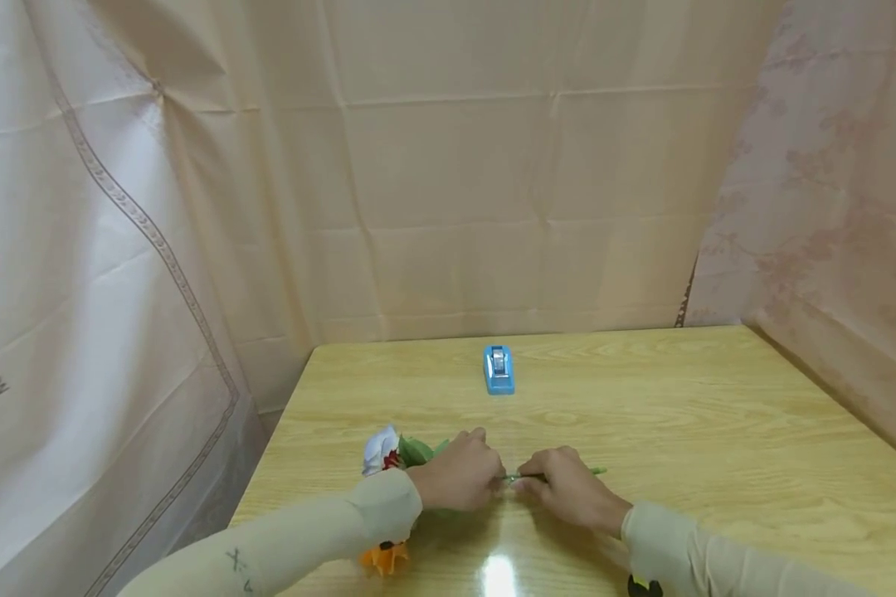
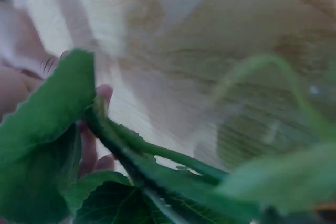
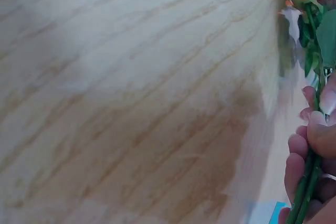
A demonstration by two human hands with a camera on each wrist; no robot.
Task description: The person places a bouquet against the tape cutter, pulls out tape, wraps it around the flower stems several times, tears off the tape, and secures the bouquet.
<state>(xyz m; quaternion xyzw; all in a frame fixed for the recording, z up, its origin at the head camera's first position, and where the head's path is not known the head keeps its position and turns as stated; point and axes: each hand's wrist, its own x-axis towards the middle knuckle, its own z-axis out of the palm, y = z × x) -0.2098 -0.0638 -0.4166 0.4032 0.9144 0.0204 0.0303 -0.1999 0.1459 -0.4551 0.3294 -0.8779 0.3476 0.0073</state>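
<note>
A bunch of artificial flowers lies sideways low over the table, with a white flower (image 1: 380,450) and an orange flower (image 1: 384,557) showing on either side of the left forearm. My left hand (image 1: 463,471) grips the stems just below the blooms. Close by on the right, my right hand (image 1: 571,489) holds the lower stems, thumb and fingers round them. In the right wrist view two green stems (image 3: 307,187) run through that hand. Large green leaves (image 2: 52,108) cover part of the left hand in the left wrist view. Something small and shiny shows on the stems between the hands.
A blue tape dispenser (image 1: 499,371) stands near the back of the wooden table (image 1: 679,398), beyond the hands. Cloth curtains (image 1: 448,182) hang behind and at both sides. Below the right sleeve a small black and yellow thing (image 1: 645,585) is partly visible.
</note>
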